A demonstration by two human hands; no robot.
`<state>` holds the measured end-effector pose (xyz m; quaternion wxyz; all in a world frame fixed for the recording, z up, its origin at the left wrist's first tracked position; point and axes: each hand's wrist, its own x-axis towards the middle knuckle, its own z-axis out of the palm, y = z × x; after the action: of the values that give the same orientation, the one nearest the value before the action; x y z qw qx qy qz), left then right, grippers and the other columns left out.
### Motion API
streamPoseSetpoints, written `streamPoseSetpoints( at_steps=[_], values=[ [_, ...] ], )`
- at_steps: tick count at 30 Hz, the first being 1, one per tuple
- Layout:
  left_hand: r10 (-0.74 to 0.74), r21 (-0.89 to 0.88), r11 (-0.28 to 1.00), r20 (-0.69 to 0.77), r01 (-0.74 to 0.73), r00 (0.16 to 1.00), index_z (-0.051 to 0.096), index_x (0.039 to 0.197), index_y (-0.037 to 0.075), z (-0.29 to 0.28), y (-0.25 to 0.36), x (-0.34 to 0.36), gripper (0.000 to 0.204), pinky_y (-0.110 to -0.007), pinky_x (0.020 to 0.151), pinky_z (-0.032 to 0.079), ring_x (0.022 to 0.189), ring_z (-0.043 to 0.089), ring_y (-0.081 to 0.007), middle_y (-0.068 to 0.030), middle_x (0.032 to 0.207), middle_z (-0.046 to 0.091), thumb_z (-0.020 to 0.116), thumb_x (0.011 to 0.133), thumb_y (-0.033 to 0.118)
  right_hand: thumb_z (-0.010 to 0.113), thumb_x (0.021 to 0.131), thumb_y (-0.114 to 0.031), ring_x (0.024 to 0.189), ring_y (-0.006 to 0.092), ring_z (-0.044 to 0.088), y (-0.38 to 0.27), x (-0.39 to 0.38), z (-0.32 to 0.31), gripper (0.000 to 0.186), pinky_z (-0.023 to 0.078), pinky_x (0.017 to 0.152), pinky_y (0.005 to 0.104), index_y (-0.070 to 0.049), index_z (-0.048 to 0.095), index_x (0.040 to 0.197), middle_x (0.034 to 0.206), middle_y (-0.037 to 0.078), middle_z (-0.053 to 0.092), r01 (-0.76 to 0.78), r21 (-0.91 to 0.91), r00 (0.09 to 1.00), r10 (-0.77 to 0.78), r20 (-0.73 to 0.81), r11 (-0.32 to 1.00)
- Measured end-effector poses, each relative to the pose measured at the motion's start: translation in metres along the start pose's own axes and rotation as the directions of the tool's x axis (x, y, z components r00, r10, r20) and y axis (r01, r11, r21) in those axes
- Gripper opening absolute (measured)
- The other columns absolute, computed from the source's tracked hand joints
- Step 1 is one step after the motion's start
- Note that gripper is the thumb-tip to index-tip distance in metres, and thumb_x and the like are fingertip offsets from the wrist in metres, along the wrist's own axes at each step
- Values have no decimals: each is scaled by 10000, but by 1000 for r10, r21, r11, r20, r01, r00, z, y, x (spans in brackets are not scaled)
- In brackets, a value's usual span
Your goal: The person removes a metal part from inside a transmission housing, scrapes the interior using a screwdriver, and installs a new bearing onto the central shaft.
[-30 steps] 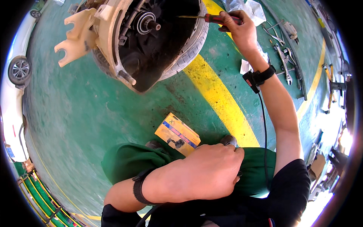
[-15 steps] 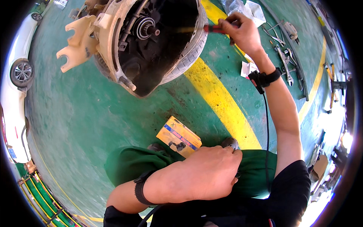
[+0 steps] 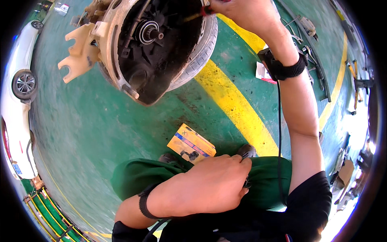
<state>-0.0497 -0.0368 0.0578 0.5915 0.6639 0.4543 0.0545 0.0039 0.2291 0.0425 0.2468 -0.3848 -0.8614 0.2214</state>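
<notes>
At the top, my right hand (image 3: 250, 15) is closed round a red-handled screwdriver (image 3: 207, 11); its thin yellowish shaft reaches into the dark, dirty bell housing (image 3: 114, 52) of a gearbox. Inside, a shiny ring-shaped bearing (image 3: 147, 32) surrounds the splined input shaft (image 3: 160, 36), with the screwdriver tip to its right. A tyre (image 3: 199, 60) lies under the housing. My left hand (image 3: 215, 179) rests closed over my lap, its back upward; a small dark thing shows below its fingers, too hidden to name. A yellow cardboard box (image 3: 191, 144) sits on the floor by my feet.
Wrenches and other tools (image 3: 308, 60) lie on the green floor at right, beside a long dark strip (image 3: 320, 74). A small white-and-red box (image 3: 264, 73) is near my right wrist. A tan forked bracket (image 3: 80, 52) juts left from the housing. White cars (image 3: 18, 133) stand far left.
My right hand has moved up and left, carrying the screwdriver further into the bell housing. The view has shifted slightly. My left hand stays over my lap.
</notes>
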Motion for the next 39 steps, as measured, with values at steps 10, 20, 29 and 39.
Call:
streamPoseSetpoints(
  at_steps=[10, 20, 29, 39],
  values=[
    [-4, 27, 1000, 59, 3, 998, 513, 1015, 0, -1, 5, 1, 330, -493, 774, 531, 957, 654, -407, -193, 966, 622, 723, 908, 231, 748, 885, -246, 824, 352, 743, 23, -11, 12, 300, 574, 743, 415, 17, 718, 1027, 895, 218, 741, 38, 308, 996, -11, -88, 951],
    [-53, 60, 997, 71, 49, 996, 510, 1025, 6, -1, 6, 11, 341, -496, 813, 529, 1009, 649, -412, -191, 995, 631, 716, 922, 256, 759, 850, -215, 857, 412, 715, 51, -9, 43, 297, 570, 748, 442, 40, 696, 989, 883, 242, 725, 205, 226, 976, -182, -121, 952],
    [-41, 38, 998, 27, 40, 999, 509, 1006, 6, -2, 5, 16, 334, -496, 776, 517, 952, 643, -416, -181, 955, 619, 725, 915, 245, 769, 886, -238, 773, 402, 710, 43, -8, 47, 276, 569, 693, 420, 11, 687, 972, 850, 218, 719, 162, 309, 945, -58, -321, 937],
    [-52, 59, 997, 37, 50, 998, 505, 1021, 6, 1, 0, 16, 340, -502, 794, 519, 977, 645, -417, -192, 967, 623, 709, 923, 260, 748, 854, -257, 803, 450, 683, 33, 10, 43, 272, 563, 723, 506, -5, 679, 929, 816, 234, 702, 303, 18, 923, -289, -254, 953]
  ],
)
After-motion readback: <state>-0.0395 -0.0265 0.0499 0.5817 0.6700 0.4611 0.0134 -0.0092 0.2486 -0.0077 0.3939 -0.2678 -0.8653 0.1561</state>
